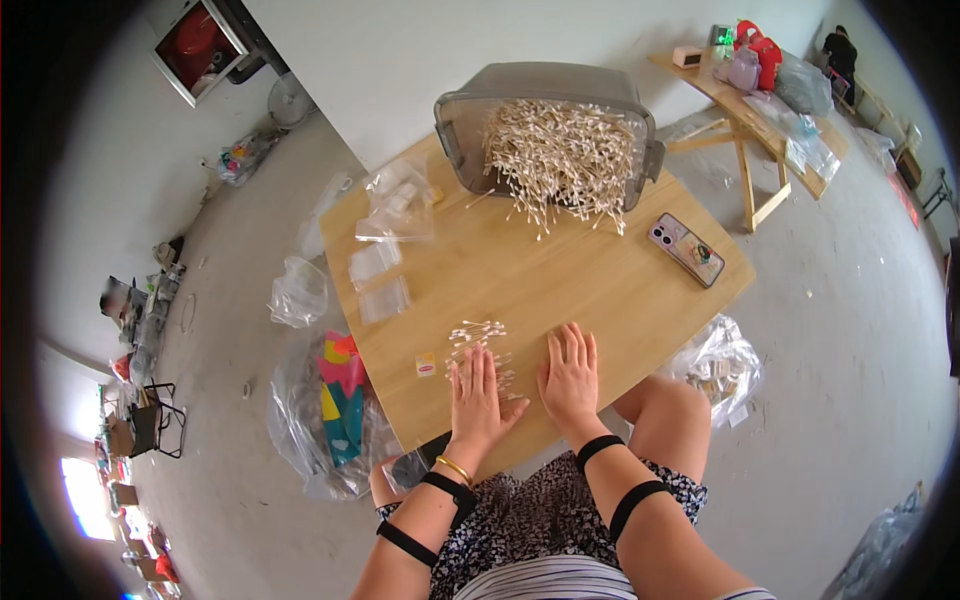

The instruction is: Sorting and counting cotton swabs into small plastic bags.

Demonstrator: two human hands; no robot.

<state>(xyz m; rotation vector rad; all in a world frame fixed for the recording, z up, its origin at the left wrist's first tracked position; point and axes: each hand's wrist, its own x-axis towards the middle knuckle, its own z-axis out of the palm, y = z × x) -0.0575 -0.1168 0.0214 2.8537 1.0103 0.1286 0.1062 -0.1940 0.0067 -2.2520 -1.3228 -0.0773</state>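
My left hand (479, 398) lies flat over a small group of cotton swabs (477, 330) near the table's front edge. Its fingers are stretched out, and part of the group is hidden beneath them. To the right, my right hand (570, 374) rests palm down on the wooden table (470, 270), fingers extended and holding nothing. A small square card (426, 365), white and yellow with a red mark, lies just left of the left hand. At the back, a grey plastic bin (545, 80) lies tipped on its side, with a heap of cotton swabs (565, 155) spilling from its mouth.
Clear plastic bags (380, 278) and a larger bag of small packets (398, 203) lie on the table's left. A phone (687, 249) sits at the right. Plastic bags (300, 430) stand on the floor at both sides. Behind right is a folding table (745, 115) with goods.
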